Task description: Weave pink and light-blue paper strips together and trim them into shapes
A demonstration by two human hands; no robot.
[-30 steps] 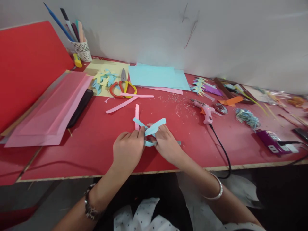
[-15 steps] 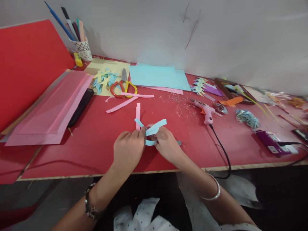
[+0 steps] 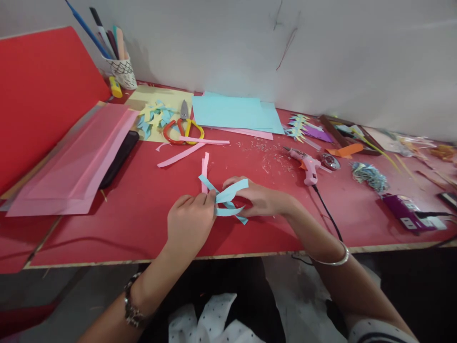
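Observation:
My left hand (image 3: 192, 219) is closed, pinching light blue paper strips (image 3: 230, 191) between thumb and fingers just above the table. The strips cross one another, and their loose ends fan out to the right. To the right of them is my right hand (image 3: 262, 199), its thumb and fingers apart and curved around the loose ends. Its fingertips are partly hidden behind the blue paper, and I see nothing gripped in it. A folded pink paper strip (image 3: 204, 169) lies on the table just beyond my left hand.
Scissors (image 3: 183, 124) and paper scraps (image 3: 156, 116) lie on a yellow sheet. Blue sheets (image 3: 226, 113) rest by the wall. On the right are a pink glue gun (image 3: 304, 164) with its cord and a purple box (image 3: 403, 212). Pink sheets (image 3: 82, 152) lie left.
My right hand has opened and shifted to the right, off the blue strips, whose right ends now hang free. My left hand has kept its hold and place.

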